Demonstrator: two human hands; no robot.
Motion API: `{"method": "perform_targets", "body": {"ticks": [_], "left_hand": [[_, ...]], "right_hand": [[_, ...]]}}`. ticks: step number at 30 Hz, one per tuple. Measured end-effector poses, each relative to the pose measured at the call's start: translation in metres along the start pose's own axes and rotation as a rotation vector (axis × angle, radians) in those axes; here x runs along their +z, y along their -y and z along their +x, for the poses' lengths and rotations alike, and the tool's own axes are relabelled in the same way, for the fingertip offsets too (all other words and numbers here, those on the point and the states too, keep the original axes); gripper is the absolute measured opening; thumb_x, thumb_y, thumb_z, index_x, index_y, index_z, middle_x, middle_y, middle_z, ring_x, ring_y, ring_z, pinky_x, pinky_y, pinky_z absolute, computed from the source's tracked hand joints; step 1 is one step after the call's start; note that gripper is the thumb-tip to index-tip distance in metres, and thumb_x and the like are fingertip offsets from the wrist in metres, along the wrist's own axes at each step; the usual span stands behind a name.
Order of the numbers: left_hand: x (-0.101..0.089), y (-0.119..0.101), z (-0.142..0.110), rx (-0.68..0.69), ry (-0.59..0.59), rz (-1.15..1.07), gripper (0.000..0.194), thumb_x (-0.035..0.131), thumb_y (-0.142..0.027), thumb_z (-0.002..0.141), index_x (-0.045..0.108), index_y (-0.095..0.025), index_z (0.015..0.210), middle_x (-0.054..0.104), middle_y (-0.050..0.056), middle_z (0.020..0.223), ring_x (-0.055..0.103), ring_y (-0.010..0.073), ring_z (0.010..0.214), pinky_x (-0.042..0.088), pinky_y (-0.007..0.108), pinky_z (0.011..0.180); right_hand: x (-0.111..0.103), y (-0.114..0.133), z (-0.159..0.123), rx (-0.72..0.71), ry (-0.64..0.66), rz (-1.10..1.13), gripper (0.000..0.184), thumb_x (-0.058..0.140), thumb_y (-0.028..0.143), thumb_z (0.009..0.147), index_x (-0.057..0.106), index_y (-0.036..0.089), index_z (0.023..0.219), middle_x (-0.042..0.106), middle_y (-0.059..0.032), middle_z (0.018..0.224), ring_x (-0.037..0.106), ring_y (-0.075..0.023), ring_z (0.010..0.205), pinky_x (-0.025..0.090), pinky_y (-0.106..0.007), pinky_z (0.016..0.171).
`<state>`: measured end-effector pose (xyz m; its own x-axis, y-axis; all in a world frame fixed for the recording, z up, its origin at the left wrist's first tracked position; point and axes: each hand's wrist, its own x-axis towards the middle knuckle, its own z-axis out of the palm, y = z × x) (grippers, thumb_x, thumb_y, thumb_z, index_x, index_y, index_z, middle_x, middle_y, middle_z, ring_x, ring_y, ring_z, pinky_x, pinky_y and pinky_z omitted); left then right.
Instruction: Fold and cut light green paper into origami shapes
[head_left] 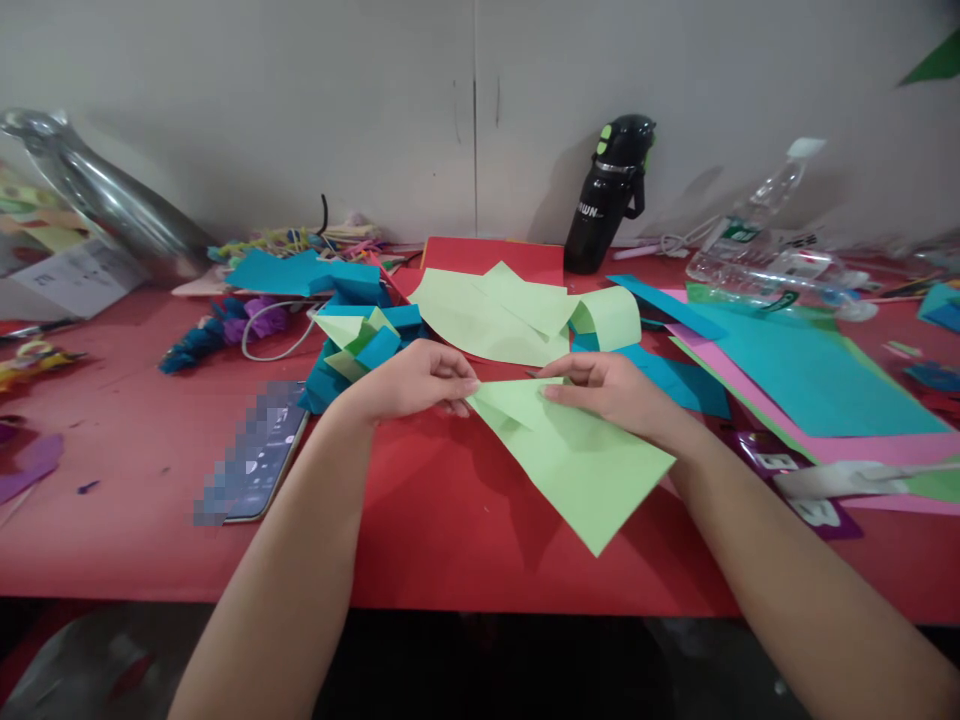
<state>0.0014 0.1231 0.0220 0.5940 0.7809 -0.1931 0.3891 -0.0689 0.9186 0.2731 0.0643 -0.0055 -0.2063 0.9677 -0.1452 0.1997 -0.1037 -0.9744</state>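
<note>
A light green sheet of paper (592, 455), partly folded along its upper left side, is held between both hands above the red tabletop. My left hand (420, 380) pinches its left corner between thumb and fingers. Along the upper edge, my right hand (607, 390) grips the sheet with the thumb on top and the fingers mostly behind. One pointed corner hangs down toward the table's front edge. Just left of my left hand sits a folded blue and green paper piece (352, 350). Behind the hands lie more light green paper pieces (487, 315).
A phone (266, 455) lies left of my left forearm. Blue and pink sheets (832, 370) are stacked at right, with a white-handled tool (840, 480) near them. Along the wall stand a black bottle (611, 195), clear plastic bottles (750, 225) and a silver flask (112, 190).
</note>
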Motion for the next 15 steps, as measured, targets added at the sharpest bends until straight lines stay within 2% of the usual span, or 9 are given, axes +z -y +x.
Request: {"method": "perform_targets", "body": {"ticks": [4, 10, 13, 15], "left_hand": [[0.002, 0.0011, -0.0003, 0.013, 0.108, 0.086, 0.02, 0.071, -0.042, 0.083, 0.08, -0.023, 0.085, 0.078, 0.009, 0.081, 0.074, 0.0221, 0.071, 0.059, 0.028, 0.062], [0.003, 0.0015, 0.0001, 0.095, 0.103, 0.135, 0.021, 0.071, -0.041, 0.082, 0.082, -0.024, 0.079, 0.075, 0.007, 0.072, 0.069, 0.0196, 0.06, 0.055, 0.026, 0.053], [0.0005, 0.0027, -0.0001, 0.081, 0.084, 0.13, 0.02, 0.072, -0.041, 0.081, 0.081, -0.024, 0.077, 0.074, 0.007, 0.069, 0.069, 0.0191, 0.058, 0.053, 0.025, 0.051], [-0.0003, 0.0034, 0.0001, 0.071, 0.094, 0.148, 0.02, 0.071, -0.041, 0.082, 0.081, -0.023, 0.078, 0.074, 0.006, 0.07, 0.068, 0.0183, 0.059, 0.051, 0.024, 0.05]], "right_hand": [[0.0023, 0.0013, -0.0008, -0.007, 0.037, -0.047, 0.028, 0.081, 0.043, 0.077, 0.076, 0.027, 0.1, 0.079, -0.0057, 0.09, 0.076, -0.0256, 0.079, 0.062, -0.036, 0.061], [0.0001, 0.0018, -0.0023, 0.011, 0.119, 0.037, 0.034, 0.084, 0.037, 0.074, 0.076, 0.025, 0.105, 0.079, -0.0051, 0.089, 0.076, -0.0251, 0.08, 0.063, -0.037, 0.065], [-0.0032, 0.0001, -0.0025, 0.008, 0.169, 0.062, 0.032, 0.081, 0.038, 0.078, 0.077, 0.028, 0.108, 0.08, -0.0051, 0.099, 0.076, -0.0257, 0.089, 0.063, -0.04, 0.073], [-0.0028, -0.0004, -0.0026, 0.045, 0.145, 0.077, 0.027, 0.077, 0.04, 0.082, 0.078, 0.028, 0.106, 0.08, -0.0054, 0.097, 0.076, -0.0256, 0.086, 0.062, -0.039, 0.071]]}}
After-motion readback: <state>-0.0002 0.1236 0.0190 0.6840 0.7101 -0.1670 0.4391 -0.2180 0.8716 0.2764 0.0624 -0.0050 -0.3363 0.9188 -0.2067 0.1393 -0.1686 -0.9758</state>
